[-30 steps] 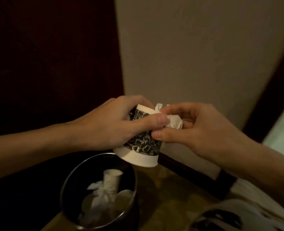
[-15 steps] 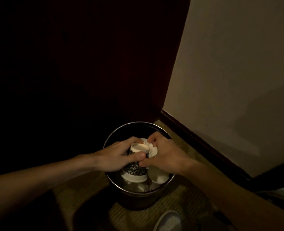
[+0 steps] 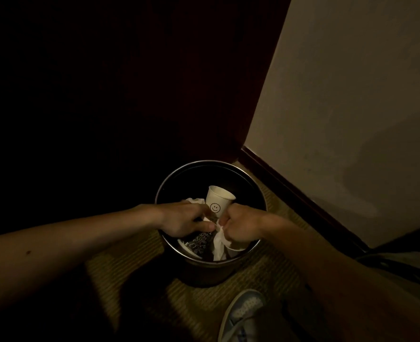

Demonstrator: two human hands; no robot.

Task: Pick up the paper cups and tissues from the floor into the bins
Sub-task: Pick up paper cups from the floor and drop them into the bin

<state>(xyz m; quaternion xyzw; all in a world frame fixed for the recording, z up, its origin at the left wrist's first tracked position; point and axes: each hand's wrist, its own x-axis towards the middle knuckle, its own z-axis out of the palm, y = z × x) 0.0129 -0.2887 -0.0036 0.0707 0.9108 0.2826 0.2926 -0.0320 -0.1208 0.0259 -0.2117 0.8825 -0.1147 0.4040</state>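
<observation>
Head view, looking down into a round metal bin [image 3: 211,162] on ribbed carpet floor [image 3: 265,275], in a corner between a dark panel [image 3: 130,95] and a pale wall [image 3: 352,107] with a dark skirting board [image 3: 290,191].

Left grip [image 3: 182,219]: within the bin mouth, near-left side, closed round the patterned paper cup [image 3: 199,241]. Thumb laid across the cup's upper part, pointing toward the right grip [image 3: 241,225]; other fingers curled over the far side, mostly hidden. Patterned paper cup tilted, base toward the near rim, below rim level.

Right grip: within the bin mouth, near-right side, clenched to a fist and pinching a white tissue [image 3: 219,243]. White tissue hanging from the fist down into the bin, just beside the patterned paper cup. Left thumb tip touching the tissue or a hair short of it; cannot tell which.

Lying in the bin: a smiley paper cup [image 3: 217,202], leaning, mouth up toward the far right; a crumpled tissue [image 3: 195,201] behind the left grip; the rim of another white cup [image 3: 237,248] under the right grip.

Near edge: toe of a pale shoe [image 3: 243,314] on the carpet floor, near the bin.
</observation>
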